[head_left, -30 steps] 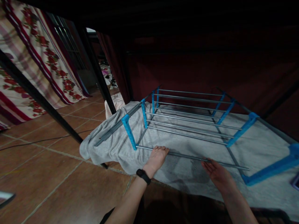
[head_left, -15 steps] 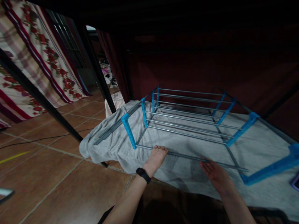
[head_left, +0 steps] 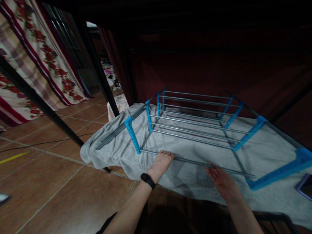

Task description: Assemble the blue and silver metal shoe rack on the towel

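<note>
A rack of grey metal rods and blue plastic brackets [head_left: 195, 123] lies on its side on a grey blanket [head_left: 117, 152]. My left hand [head_left: 161, 162] wears a black wristband and curls its fingers over the nearest rod [head_left: 192, 161] close to the left blue bracket [head_left: 133, 135]. My right hand [head_left: 220, 179] lies palm up under the same rod further right, its fingers hooked onto it.
Loose grey rods [head_left: 117, 131] rest on the blanket's left edge. A black bed post [head_left: 41, 105] slants across the tiled floor, a cable beside it. Flowered curtains [head_left: 36, 55] hang at left. A purple-edged object [head_left: 304, 185] sits at the right edge.
The view has drifted slightly, so rack and hands sit a little higher and to the left. Both hands keep their places on the near rod.
</note>
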Demonstrator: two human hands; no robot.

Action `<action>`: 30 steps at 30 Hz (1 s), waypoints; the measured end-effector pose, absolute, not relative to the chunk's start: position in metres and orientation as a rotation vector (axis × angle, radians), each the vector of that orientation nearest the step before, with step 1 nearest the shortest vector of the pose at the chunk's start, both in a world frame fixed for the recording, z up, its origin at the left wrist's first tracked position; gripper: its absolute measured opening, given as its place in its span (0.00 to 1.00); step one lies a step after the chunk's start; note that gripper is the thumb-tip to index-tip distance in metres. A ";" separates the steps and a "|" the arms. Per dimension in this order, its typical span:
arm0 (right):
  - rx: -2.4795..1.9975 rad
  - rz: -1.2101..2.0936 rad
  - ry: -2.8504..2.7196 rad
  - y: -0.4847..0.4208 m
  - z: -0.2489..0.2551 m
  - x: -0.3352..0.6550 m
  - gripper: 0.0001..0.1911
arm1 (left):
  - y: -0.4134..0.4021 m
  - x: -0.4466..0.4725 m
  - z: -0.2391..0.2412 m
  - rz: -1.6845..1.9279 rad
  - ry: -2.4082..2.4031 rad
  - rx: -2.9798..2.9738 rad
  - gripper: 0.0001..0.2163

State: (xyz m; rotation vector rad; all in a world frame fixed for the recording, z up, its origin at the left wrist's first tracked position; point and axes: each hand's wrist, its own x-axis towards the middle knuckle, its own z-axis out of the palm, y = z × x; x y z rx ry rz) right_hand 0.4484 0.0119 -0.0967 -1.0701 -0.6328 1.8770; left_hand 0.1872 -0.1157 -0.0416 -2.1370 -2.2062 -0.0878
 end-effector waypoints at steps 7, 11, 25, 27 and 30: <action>-1.056 1.842 -0.680 0.007 -0.095 0.448 0.02 | -0.114 0.190 -0.041 -0.104 -2.213 -2.145 0.14; -1.079 1.830 -0.667 0.006 -0.093 0.447 0.03 | -0.112 0.190 -0.040 -0.076 -2.211 -2.157 0.13; -1.156 1.850 -0.533 0.006 -0.091 0.444 0.01 | -0.113 0.195 -0.037 -0.082 -2.219 -2.183 0.15; -1.127 1.861 -0.530 0.004 -0.092 0.444 0.01 | -0.113 0.195 -0.036 -0.102 -2.214 -2.195 0.16; -1.100 1.871 -0.527 0.002 -0.090 0.442 0.01 | -0.111 0.193 -0.037 -0.127 -2.251 -2.191 0.19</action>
